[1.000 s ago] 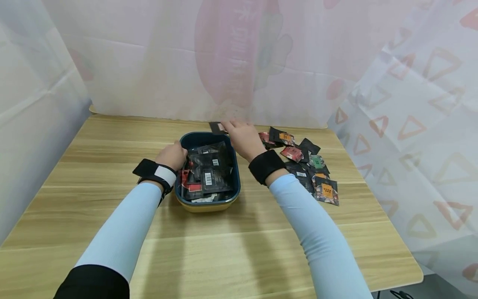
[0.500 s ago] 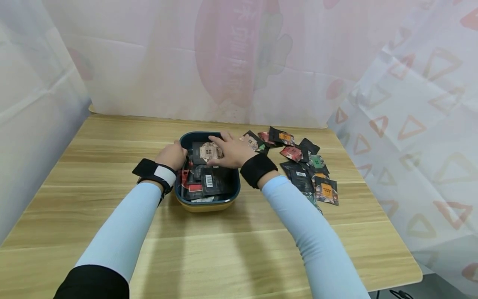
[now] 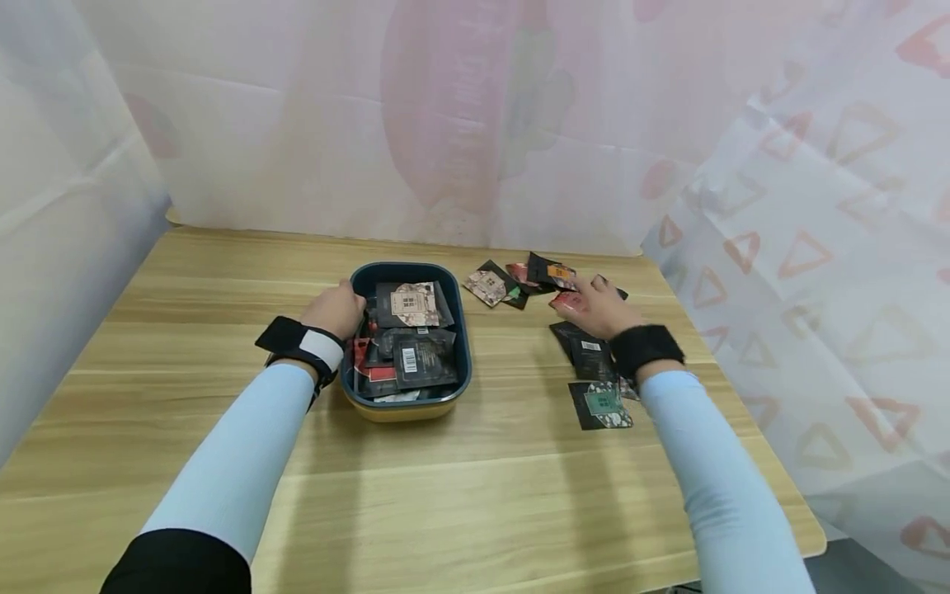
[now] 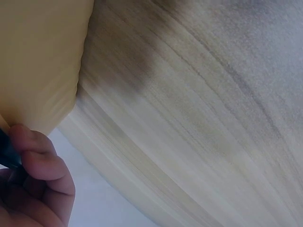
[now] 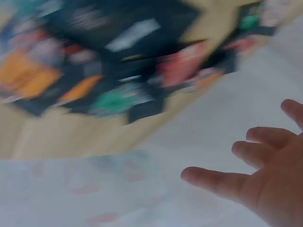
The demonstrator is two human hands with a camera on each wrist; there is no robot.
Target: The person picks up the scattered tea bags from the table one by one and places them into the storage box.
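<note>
Right hand (image 3: 597, 307) left the tray (image 3: 460, 363); over loose packets (image 3: 586, 351).

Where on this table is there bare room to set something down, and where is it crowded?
Bare wood runs along the table's near edge, between the sleeves in front of the tray, and across the whole left side beyond the left hand. It is crowded right of the tray, where loose packets lie under and around the right hand. The tray is full.
</note>
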